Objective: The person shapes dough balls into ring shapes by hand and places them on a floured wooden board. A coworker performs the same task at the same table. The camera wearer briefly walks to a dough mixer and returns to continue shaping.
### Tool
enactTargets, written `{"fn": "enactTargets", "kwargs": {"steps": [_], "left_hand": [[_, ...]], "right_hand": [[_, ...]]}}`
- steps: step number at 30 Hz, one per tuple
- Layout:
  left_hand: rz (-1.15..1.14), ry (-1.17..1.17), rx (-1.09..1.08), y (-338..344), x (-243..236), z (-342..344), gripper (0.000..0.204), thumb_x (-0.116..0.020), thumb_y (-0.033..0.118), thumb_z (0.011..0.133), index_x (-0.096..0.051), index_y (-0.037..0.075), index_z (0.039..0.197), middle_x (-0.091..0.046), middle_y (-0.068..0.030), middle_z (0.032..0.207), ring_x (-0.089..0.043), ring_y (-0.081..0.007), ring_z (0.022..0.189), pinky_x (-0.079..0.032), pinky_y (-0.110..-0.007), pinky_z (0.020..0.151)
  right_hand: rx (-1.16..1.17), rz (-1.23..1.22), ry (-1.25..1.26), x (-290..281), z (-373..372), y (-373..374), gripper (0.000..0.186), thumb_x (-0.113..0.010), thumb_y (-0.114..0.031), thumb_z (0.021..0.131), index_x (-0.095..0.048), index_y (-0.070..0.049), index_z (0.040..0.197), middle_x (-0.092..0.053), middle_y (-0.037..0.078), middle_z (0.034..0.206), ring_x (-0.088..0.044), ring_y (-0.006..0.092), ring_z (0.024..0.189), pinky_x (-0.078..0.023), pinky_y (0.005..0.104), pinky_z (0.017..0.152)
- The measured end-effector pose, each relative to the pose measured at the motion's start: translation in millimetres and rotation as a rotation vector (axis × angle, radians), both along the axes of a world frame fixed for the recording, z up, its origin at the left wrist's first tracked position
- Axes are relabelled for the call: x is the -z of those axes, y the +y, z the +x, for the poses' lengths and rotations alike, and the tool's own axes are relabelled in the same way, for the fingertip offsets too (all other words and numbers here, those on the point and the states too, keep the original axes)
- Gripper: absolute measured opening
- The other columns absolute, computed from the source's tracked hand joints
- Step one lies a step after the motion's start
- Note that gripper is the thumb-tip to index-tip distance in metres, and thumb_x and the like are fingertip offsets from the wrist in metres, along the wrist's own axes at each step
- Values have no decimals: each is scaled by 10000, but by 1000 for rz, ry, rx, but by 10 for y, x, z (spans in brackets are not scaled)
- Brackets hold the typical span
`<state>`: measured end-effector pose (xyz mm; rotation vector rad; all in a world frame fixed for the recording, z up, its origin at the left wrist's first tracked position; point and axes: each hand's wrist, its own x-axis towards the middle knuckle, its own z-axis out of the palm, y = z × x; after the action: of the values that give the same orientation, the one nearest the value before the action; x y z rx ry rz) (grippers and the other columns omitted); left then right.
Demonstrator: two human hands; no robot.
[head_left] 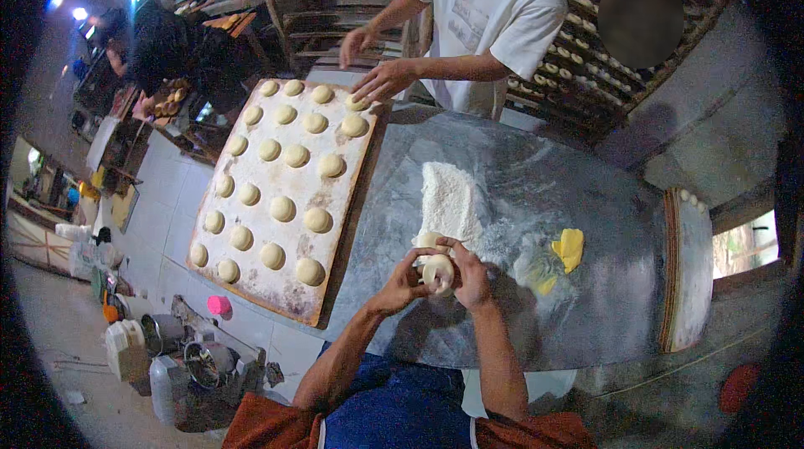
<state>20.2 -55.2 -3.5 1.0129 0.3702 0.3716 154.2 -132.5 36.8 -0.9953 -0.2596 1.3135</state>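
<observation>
Both my hands are closed round a pale piece of dough (438, 274), held above the near part of the dark worktop (519, 152). The dough has a hollow in its middle. My left hand (400, 283) grips its left side and my right hand (471, 275) its right side. Just beyond my fingers, a second pale dough piece (429, 239) sits at the near end of a patch of white flour (445, 198). To the right on the worktop lies a yellow lump (568, 250), with a smaller yellow smear beside it.
At left, a floured wooden board (316, 302) bears rows of round dough balls. Across the table, a person in a white T-shirt (490, 13) touches a ball at its far corner. Racks of dough (569, 55) stand behind; stacked boards (682, 273) are at right.
</observation>
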Motion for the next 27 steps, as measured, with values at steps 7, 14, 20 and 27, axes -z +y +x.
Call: {"fn": "enactTargets", "kwargs": {"steps": [7,14,20,27], "left_hand": [[-21,23,-547,228,19,-50,247,-497,252,911,-381,79,1045,-563,-103,846,-575,-206,727,-446,-367,576],[95,113,-878,321,-23,-335,284,-439,265,930,-428,17,793,-476,-137,665,-510,-244,588,-403,-420,523],[694,252,-889,496,79,-823,300,-368,313,962,-441,93,770,-462,-51,654,-480,-218,574,-348,-367,510],[701,261,-791,623,186,-1395,315,-346,280,950,-395,64,727,-380,-69,632,-411,-245,586,-353,-385,562]], "right_hand": [[232,-122,28,298,-292,292,383,-410,-371,962,-597,-45,1036,-596,59,768,-580,188,761,-476,348,665],[-24,-218,-676,409,-726,681,421,-447,-398,960,-555,-28,791,-513,15,719,-481,150,665,-410,317,631],[-122,-15,-1463,686,-1065,726,320,-451,-206,945,-565,13,1148,-616,211,784,-579,339,680,-479,420,686],[-184,49,-1560,666,-1595,790,367,-463,-285,943,-627,41,978,-577,168,678,-547,271,587,-436,398,546]]}}
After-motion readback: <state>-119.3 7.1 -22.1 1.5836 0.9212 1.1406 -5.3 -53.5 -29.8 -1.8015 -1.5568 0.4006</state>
